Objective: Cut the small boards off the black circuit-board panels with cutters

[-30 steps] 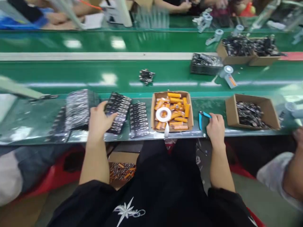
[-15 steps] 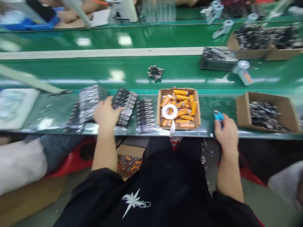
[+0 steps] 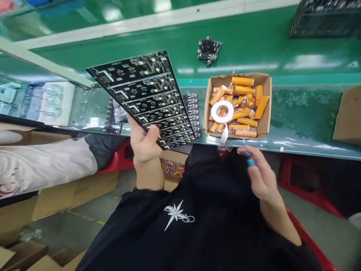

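Note:
My left hand [image 3: 146,145] grips the lower left edge of a black circuit board panel [image 3: 149,96], thumb on its face. The panel is tilted and raised above the bench's front edge, partly covering another stack of boards [image 3: 192,109]. In my right hand [image 3: 261,175] a small blue tool [image 3: 249,161] is held between thumb and fingers, in front of the bench edge. Between the hands stands a cardboard box [image 3: 269,109] of orange-wrapped cylinders [image 3: 243,90], with a white tape roll [image 3: 222,111] lying on top.
A small pile of black parts [image 3: 208,49] lies on the green surface behind the box. Stacked panels [image 3: 327,20] stand at the back right. A cardboard box [image 3: 348,114] is at the right edge. A person's sleeve [image 3: 47,163] shows at the left.
My left hand has lifted a board panel off the bench and tilted it up. My right hand has drawn back from the bench with the blue tool. The view has moved closer.

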The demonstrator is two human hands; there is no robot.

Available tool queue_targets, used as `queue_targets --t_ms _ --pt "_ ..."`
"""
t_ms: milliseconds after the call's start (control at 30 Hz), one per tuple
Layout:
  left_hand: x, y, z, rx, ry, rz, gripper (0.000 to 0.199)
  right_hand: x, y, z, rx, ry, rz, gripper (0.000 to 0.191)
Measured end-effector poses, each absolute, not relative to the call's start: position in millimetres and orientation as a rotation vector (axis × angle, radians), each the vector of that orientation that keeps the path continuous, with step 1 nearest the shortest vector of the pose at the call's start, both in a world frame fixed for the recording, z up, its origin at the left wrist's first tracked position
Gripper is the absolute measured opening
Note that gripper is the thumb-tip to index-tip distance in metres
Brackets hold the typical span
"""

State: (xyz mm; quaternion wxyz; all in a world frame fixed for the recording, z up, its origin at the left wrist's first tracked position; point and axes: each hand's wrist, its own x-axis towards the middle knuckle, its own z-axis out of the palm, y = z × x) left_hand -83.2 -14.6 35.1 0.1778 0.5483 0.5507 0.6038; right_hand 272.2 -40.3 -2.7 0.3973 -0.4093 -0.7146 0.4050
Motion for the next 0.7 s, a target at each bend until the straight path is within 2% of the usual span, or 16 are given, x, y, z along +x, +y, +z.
queue_targets --t_ms 200,433,700 --pt "-4 -33 20 1.381 1.592 1.728 0.077 249 -41 2 -0.972 -2.031 0.899 0.051" --pt "2 -32 17 1.372 1.475 1.695 0.076 253 -34 6 -1.017 -2.087 0.848 0.047" --pt "6 -32 11 1.507 1.644 1.579 0.075 256 -33 4 -1.051 -2.131 0.808 0.042"
